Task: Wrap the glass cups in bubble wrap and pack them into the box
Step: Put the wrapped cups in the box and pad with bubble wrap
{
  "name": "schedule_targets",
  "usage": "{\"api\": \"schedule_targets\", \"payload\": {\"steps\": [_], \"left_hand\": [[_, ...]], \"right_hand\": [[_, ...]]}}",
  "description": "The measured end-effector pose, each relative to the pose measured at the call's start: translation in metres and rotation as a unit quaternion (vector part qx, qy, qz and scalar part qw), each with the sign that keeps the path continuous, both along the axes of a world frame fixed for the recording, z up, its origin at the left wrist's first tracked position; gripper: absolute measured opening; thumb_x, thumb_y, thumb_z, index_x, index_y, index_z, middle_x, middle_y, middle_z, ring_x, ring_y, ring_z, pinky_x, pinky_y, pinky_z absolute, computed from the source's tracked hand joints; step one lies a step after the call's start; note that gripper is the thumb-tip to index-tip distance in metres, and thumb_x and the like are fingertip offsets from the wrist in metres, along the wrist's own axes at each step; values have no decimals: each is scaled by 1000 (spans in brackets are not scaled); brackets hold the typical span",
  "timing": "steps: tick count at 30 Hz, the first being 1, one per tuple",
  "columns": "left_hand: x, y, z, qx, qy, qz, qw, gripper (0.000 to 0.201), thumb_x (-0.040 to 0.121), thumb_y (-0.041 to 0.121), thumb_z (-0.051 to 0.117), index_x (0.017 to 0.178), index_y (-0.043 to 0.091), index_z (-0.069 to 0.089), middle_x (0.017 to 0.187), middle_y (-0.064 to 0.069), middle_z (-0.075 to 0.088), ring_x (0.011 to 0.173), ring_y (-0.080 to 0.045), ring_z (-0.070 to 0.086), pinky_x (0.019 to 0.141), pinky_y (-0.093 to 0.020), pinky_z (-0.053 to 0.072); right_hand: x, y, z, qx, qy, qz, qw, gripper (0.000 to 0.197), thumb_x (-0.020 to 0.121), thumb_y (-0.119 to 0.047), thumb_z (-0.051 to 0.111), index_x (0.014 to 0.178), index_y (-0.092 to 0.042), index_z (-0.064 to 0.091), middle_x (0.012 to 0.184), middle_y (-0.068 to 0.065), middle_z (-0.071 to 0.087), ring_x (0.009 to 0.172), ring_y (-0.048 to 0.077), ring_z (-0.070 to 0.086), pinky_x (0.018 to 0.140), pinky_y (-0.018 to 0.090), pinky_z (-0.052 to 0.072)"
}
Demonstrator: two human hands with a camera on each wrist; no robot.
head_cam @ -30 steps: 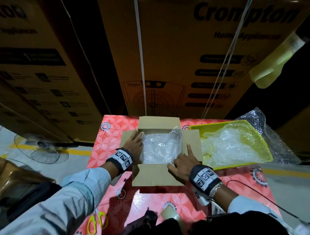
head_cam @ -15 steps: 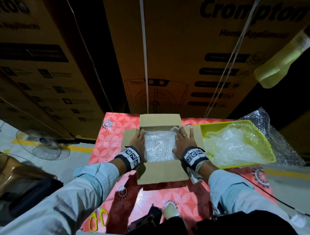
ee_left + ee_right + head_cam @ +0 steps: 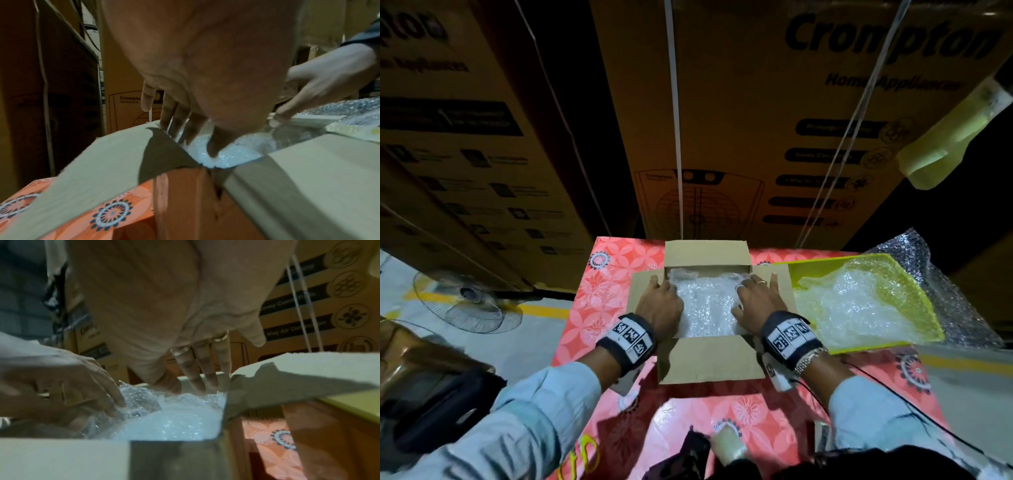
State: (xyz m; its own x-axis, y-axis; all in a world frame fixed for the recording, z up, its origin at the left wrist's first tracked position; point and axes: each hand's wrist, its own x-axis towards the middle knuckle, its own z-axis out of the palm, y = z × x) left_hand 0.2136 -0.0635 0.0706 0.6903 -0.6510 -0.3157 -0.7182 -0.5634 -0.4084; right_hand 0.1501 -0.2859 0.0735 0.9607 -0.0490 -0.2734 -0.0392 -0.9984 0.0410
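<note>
Bubble wrap (image 3: pixel 707 308): white bundle filling the open cardboard box (image 3: pixel 710 361), cups inside not discernible. Left hand (image 3: pixel 661 303): fingers extended, pressing down the bundle's left side within the box. Right hand (image 3: pixel 756 301): fingers extended, pressing the right side, little finger on the box flap. Box stands on a red floral tablecloth (image 3: pixel 599 308). Yellow tray (image 3: pixel 924 308) just right of the box, holding loose bubble wrap.
</note>
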Motion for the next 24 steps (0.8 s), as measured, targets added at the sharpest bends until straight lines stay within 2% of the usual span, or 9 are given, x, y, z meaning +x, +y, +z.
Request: {"api": "schedule_targets", "payload": {"steps": [3, 6, 9, 12, 14, 16, 20, 22, 24], "left_hand": [[-4, -7, -5, -33, -24, -4, 999, 55, 99, 34, 57, 146, 6, 48, 159, -24, 36, 148, -40, 32, 123, -56, 22], [4, -14, -21, -21, -38, -16, 999, 78, 103, 52, 47, 159, 2, 26, 167, -24, 19, 156, -41, 15, 127, -58, 6], [13, -12, -34, 34, -30, -21, 999, 82, 106, 59, 30, 159, -2, 21, 166, -25, 24, 155, -41, 18, 127, -58, 3], [18, -10, -39, 61, -12, -23, 998, 83, 105, 60, 25, 161, -1, 15, 166, -26, 21, 156, -43, 15, 126, -59, 5], [19, -12, -37, 56, -2, -25, 998, 80, 105, 58, 29, 158, -2, 25, 162, -26, 32, 152, -42, 27, 125, -58, 11], [17, -13, -28, 45, 15, -32, 998, 64, 105, 50, 39, 147, 2, 46, 149, -23, 51, 141, -38, 42, 125, -57, 16], [9, 3, -7, 1, 30, -42, 999, 41, 101, 35, 53, 131, 11, 64, 142, -15, 60, 141, -35, 44, 127, -55, 14], [2, 18, -2, -29, 37, -44, 998, 36, 101, 36, 54, 126, 14, 67, 141, -12, 61, 141, -31, 44, 127, -53, 11], [-5, 33, -3, -41, 58, -59, 996, 33, 102, 39, 51, 117, 18, 71, 136, -8, 64, 142, -29, 43, 126, -54, 7]], "right_hand": [[-3, 5, -4, 39, -17, 1, 999, 62, 100, -46, 44, 155, -18, 36, 165, 11, 25, 154, 26, 19, 125, 56, 3], [8, 9, -15, -12, 48, 17, 999, 70, 103, -54, 31, 163, -25, 10, 171, 9, 5, 157, 28, 8, 122, 63, -7], [15, 8, -27, -60, 88, 36, 994, 69, 102, -58, 23, 163, -31, 3, 171, 8, 9, 157, 30, 9, 115, 71, -16], [16, 8, -32, -103, 103, 60, 988, 69, 101, -58, 24, 162, -34, 3, 170, 6, 12, 156, 32, 13, 109, 75, -22], [16, 7, -31, -94, 106, 59, 988, 67, 102, -56, 24, 162, -34, 5, 170, 7, 14, 156, 31, 13, 109, 74, -22], [12, 6, -27, -51, 100, 46, 993, 63, 103, -51, 24, 162, -34, 12, 170, 6, 15, 157, 29, 11, 110, 74, -21], [-21, 5, -13, 54, 59, 46, 996, 57, 104, -48, 21, 156, -30, 36, 164, 2, 33, 155, 21, 21, 112, 71, -19], [-42, 5, -12, 84, 56, 47, 994, 61, 101, -50, 19, 146, -26, 52, 148, 3, 53, 144, 20, 41, 115, 67, -18], [-55, 7, -15, 80, 64, 44, 994, 66, 97, -53, 14, 118, -21, 67, 115, 3, 67, 117, 21, 61, 118, 64, -17]]}}
